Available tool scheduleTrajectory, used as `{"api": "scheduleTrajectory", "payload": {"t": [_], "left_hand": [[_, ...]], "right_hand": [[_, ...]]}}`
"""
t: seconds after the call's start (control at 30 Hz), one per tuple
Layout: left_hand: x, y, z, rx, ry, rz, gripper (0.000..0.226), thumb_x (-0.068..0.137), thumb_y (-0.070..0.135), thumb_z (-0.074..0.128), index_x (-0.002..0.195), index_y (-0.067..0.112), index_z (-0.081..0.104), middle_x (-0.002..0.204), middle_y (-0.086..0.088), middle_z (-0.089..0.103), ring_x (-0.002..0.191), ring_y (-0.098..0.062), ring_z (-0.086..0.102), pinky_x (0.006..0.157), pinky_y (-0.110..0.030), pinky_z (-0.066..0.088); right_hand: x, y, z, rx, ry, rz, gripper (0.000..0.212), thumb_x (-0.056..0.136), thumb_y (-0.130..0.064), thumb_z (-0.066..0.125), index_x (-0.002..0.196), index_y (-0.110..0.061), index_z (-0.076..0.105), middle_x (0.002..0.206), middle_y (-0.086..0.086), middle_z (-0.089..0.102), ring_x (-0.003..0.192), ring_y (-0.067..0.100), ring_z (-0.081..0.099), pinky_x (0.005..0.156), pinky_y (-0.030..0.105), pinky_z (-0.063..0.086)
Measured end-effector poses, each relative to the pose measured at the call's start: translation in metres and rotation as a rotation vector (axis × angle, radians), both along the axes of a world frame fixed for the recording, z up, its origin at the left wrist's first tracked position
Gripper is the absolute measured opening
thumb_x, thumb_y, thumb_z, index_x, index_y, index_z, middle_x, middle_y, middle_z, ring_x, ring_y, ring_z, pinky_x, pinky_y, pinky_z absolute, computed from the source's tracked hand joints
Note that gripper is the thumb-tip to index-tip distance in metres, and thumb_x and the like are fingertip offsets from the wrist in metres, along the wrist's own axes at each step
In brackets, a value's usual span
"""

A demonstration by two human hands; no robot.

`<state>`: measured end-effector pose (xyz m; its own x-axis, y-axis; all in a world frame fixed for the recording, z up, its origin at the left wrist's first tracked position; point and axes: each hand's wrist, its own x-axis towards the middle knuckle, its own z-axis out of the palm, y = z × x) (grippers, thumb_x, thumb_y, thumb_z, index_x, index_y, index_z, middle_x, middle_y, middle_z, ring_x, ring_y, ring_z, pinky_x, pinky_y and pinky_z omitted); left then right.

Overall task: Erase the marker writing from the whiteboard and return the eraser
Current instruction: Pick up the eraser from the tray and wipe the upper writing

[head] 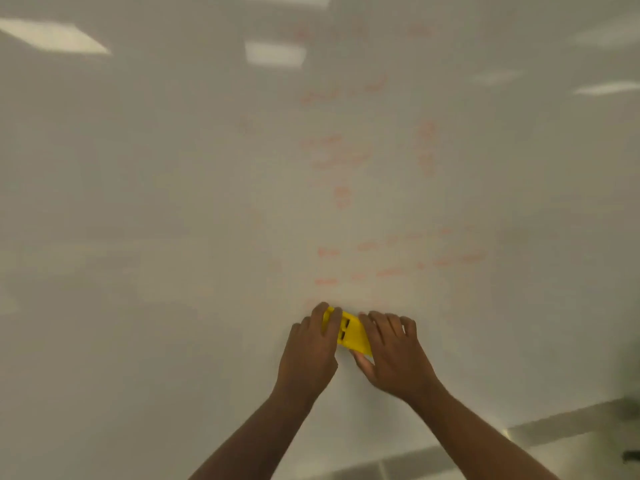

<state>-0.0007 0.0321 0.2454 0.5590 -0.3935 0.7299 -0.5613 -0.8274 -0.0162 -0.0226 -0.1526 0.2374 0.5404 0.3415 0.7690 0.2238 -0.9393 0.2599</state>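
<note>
A large whiteboard (156, 202) fills nearly the whole view. Faint smeared orange-red marker writing (339, 154) runs down its middle and to the right (433, 261). A yellow eraser (349, 332) with two dark slots is pressed flat against the board, low in the middle. My left hand (311, 355) grips its left end, fingers curled over the top. My right hand (391, 355) holds its right end, thumb under the lower edge. Most of the eraser is hidden by my fingers.
The board's bottom edge and a grey metal tray or ledge (540, 431) run across the lower right. A dark object (632, 455) pokes in at the far right edge. Ceiling lights reflect in the glossy board at the top.
</note>
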Motion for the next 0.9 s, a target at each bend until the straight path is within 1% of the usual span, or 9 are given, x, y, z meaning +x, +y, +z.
{"api": "scheduleTrajectory", "payload": {"t": [0.1,0.2,0.27,0.4,0.5,0.6,0.7,0.77,0.9], "left_hand": [[0.007,0.005,0.044,0.034,-0.111,-0.054,0.086,0.045,0.004,0.082,0.125,0.016,0.052,0.121,-0.012,0.065,0.071,-0.026,0.066,0.057,-0.031,0.052],[0.007,0.006,0.09,0.023,-0.222,-0.092,0.082,0.052,0.007,0.082,0.128,0.019,0.053,0.124,-0.009,0.065,0.074,-0.022,0.067,0.064,-0.032,0.052],[0.008,0.007,0.124,0.003,-0.315,-0.112,0.079,0.058,0.009,0.081,0.132,0.02,0.053,0.128,-0.008,0.064,0.08,-0.021,0.067,0.07,-0.034,0.052],[0.013,0.007,0.194,-0.035,-0.484,-0.13,0.068,0.073,0.016,0.079,0.135,0.017,0.052,0.132,-0.006,0.064,0.096,-0.021,0.066,0.082,-0.036,0.048],[0.016,0.004,0.244,-0.061,-0.593,-0.133,0.053,0.088,0.028,0.068,0.137,0.012,0.055,0.132,-0.006,0.064,0.11,-0.022,0.064,0.089,-0.037,0.052],[0.021,0.001,0.284,-0.059,-0.652,-0.1,0.058,0.089,0.03,0.068,0.14,0.007,0.053,0.138,-0.009,0.061,0.124,-0.025,0.059,0.1,-0.039,0.051],[0.024,0.002,0.315,-0.064,-0.672,-0.022,0.06,0.093,0.034,0.053,0.145,0.006,0.047,0.146,-0.012,0.053,0.135,-0.027,0.051,0.108,-0.04,0.046],[0.027,0.006,0.332,-0.085,-0.679,0.035,0.062,0.094,0.035,0.046,0.148,0.004,0.044,0.152,-0.013,0.047,0.141,-0.027,0.044,0.113,-0.041,0.041],[0.038,0.019,0.358,-0.118,-0.697,0.136,0.067,0.096,0.038,0.041,0.152,0.002,0.036,0.158,-0.015,0.036,0.148,-0.027,0.033,0.12,-0.039,0.025]], "right_hand": [[-0.001,0.008,0.044,0.015,-0.101,0.036,0.056,0.083,-0.049,0.06,0.121,-0.008,0.06,0.111,0.009,0.062,0.093,0.029,0.059,0.078,0.041,0.037],[-0.001,0.01,0.086,0.039,-0.186,0.039,0.055,0.086,-0.049,0.056,0.123,-0.008,0.06,0.112,0.008,0.063,0.096,0.028,0.06,0.079,0.04,0.037],[0.0,0.01,0.118,0.067,-0.256,0.052,0.055,0.087,-0.048,0.054,0.124,-0.007,0.059,0.113,0.009,0.063,0.097,0.028,0.06,0.079,0.04,0.037],[0.005,0.005,0.189,0.055,-0.392,0.087,0.056,0.087,-0.045,0.058,0.126,-0.004,0.057,0.113,0.012,0.061,0.098,0.03,0.057,0.077,0.04,0.038],[0.012,-0.003,0.243,0.038,-0.444,0.128,0.057,0.087,-0.044,0.058,0.129,-0.005,0.055,0.115,0.012,0.06,0.099,0.03,0.056,0.076,0.04,0.04],[0.017,-0.012,0.287,0.058,-0.48,0.148,0.057,0.087,-0.044,0.059,0.129,-0.006,0.054,0.116,0.012,0.059,0.1,0.03,0.056,0.077,0.04,0.041],[0.02,-0.028,0.323,0.107,-0.513,0.149,0.057,0.087,-0.045,0.054,0.129,-0.007,0.053,0.117,0.012,0.058,0.099,0.031,0.055,0.076,0.04,0.042],[0.024,-0.042,0.345,0.14,-0.519,0.144,0.059,0.087,-0.046,0.049,0.13,-0.007,0.051,0.114,0.012,0.058,0.095,0.033,0.055,0.074,0.041,0.044],[0.04,-0.079,0.382,0.227,-0.502,0.132,0.064,0.089,-0.049,0.044,0.134,-0.005,0.048,0.11,0.011,0.059,0.09,0.032,0.056,0.072,0.041,0.049]]}}
